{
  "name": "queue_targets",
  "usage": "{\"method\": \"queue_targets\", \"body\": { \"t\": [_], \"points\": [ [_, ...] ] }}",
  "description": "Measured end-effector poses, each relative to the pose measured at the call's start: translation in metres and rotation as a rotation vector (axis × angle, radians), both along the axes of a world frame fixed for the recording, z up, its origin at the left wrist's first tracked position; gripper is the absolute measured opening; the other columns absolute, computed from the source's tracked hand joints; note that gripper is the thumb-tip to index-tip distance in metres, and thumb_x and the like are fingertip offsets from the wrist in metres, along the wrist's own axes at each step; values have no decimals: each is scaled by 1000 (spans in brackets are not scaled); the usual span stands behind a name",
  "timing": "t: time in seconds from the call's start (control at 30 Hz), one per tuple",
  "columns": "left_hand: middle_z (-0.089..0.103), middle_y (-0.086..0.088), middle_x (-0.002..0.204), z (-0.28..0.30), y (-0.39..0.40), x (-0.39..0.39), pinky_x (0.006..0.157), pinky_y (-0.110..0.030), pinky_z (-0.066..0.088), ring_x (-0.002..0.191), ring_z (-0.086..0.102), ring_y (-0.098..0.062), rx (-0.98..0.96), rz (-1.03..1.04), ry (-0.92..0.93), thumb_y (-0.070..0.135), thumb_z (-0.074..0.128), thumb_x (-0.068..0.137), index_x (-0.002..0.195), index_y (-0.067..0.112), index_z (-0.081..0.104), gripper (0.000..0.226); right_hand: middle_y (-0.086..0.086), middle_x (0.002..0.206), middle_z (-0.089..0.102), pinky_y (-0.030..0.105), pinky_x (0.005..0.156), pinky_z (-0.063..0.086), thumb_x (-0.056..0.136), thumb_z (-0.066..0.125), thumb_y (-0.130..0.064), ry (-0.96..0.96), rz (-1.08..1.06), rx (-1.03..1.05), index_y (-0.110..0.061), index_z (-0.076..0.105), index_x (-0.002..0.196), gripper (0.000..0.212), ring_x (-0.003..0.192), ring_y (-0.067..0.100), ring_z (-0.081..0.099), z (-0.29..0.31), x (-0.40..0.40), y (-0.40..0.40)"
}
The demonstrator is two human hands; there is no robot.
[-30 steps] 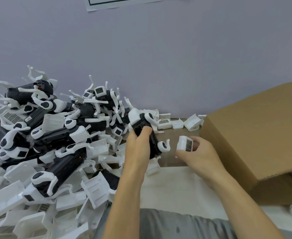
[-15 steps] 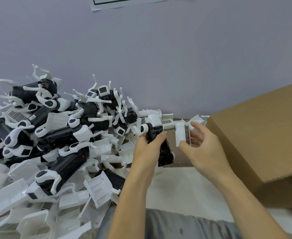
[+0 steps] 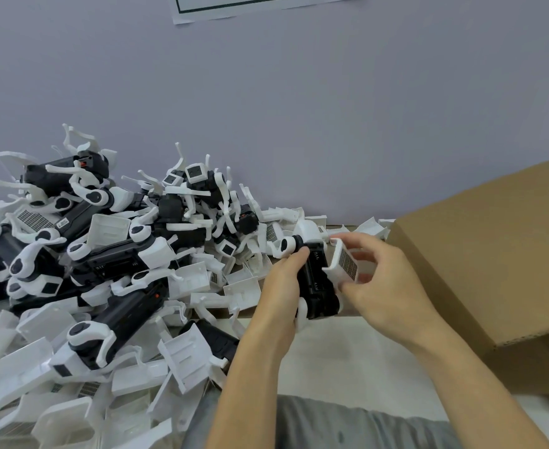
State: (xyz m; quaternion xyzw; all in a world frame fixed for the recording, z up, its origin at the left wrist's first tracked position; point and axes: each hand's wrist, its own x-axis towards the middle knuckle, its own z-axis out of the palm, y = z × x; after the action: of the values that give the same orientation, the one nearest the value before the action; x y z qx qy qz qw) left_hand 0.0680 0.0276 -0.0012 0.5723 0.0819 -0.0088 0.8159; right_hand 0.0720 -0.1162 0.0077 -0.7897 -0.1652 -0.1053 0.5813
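Where the two hands meet, toward 4 o'clock of the view's centre, the left hand (image 3: 283,280) grips a black handheld unit (image 3: 317,281), fingers curled round its body; a white rounded end projects at 11 o'clock. The right hand (image 3: 385,288) pinches a white cover (image 3: 344,265) between thumb and fingertips, against the unit's 2 o'clock edge. The cover bears a dense grid-pattern label. Pale marks on the unit's face are too blurred to read. A paper sheet (image 3: 250,6) on the wall at 12 o'clock shows only a dark border line. A heap (image 3: 104,254) of like units and loose white covers fills 9 o'clock, reaching the left wrist. A cardboard carton (image 3: 493,254) stands at 3 o'clock, just behind the right hand. Half a second earlier the cover was held apart from the unit; now the two touch.
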Motion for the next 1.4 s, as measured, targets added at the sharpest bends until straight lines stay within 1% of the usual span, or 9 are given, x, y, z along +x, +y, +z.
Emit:
{"method": "queue_targets", "body": {
  "t": [0.27, 0.33, 0.47, 0.57, 0.73, 0.93, 1.07, 1.2, 1.4],
  "points": [
    [75, -1, 90, 3, -4, -4, 81, -48, 60, 94, 74, -26, -33, -40, 20, 30, 50, 102, 112, 21, 71, 24, -16, 115, 51, 6, 78, 47, 70, 43, 26, -109, 15, -100, -48, 71, 93, 81, 102, -5, 53, 1, -4, 5],
    [75, -2, 91, 2, -4, -5, 88, -53, 59, 96, 74, -27, -62, -41, 38, 32, 52, 102, 114, 21, 70, 24, -16, 117, 55, 13, 80, 51, 71, 42, 27, -128, 24, -89, -45, 71, 95, 81, 102, 0, 57, 0, -3, 6],
    [77, -5, 91, 1, -2, -4, 68, -44, 62, 87, 76, -24, -109, -43, 43, 39, 55, 99, 109, 20, 73, 28, -16, 122, 62, 24, 94, 52, 72, 44, 26, -203, 3, -144, -32, 72, 113, 76, 113, 5, 59, -2, -3, 6],
    [77, -7, 106, 1, -1, -5, 81, -48, 60, 100, 74, -27, -134, -79, 50, 53, 61, 93, 109, 22, 76, 38, -9, 133, 58, 18, 102, 43, 74, 42, 26, -260, -43, -212, -26, 75, 117, 75, 120, 5, 54, -3, -2, 5],
    [76, -7, 110, 2, -3, -8, 69, -39, 60, 98, 75, -24, -87, -197, 25, 64, 54, 93, 111, 26, 75, 47, -14, 126, 59, -4, 93, 32, 76, 43, 17, -330, -26, -198, -18, 71, 123, 65, 114, -14, 49, 2, -7, 13],
    [76, -11, 95, 1, -3, -7, 59, -35, 59, 76, 74, -24, -58, -164, 25, 45, 54, 100, 122, 15, 67, 39, -7, 117, 66, 17, 97, 49, 85, 42, 17, -280, -64, -112, -23, 62, 129, 62, 115, 4, 61, 0, -6, 15],
    [77, -13, 98, 4, -4, -7, 51, -34, 56, 73, 75, -26, -99, -112, -10, 40, 58, 99, 124, 14, 64, 37, -14, 97, 68, 24, 80, 56, 92, 52, 0, -241, -192, -121, -20, 71, 112, 33, 88, 2, 65, 2, -5, 12],
    [77, -12, 106, 1, -5, -5, 55, -32, 57, 86, 77, -25, -85, -97, -28, 41, 55, 101, 124, 17, 62, 34, -26, 74, 69, 8, 64, 50, 89, 69, -34, -115, -84, -147, -46, 61, 81, 17, 78, -9, 64, 10, -10, 17],
    [77, -8, 110, 4, -6, -5, 73, -33, 61, 94, 76, -19, -145, -156, 51, 46, 36, 104, 108, 15, 78, 52, -22, 76, 68, 7, 64, 49, 81, 78, -33, -105, -127, -205, -49, 51, 75, 32, 76, -8, 63, 12, -10, 16]
  ]
}}
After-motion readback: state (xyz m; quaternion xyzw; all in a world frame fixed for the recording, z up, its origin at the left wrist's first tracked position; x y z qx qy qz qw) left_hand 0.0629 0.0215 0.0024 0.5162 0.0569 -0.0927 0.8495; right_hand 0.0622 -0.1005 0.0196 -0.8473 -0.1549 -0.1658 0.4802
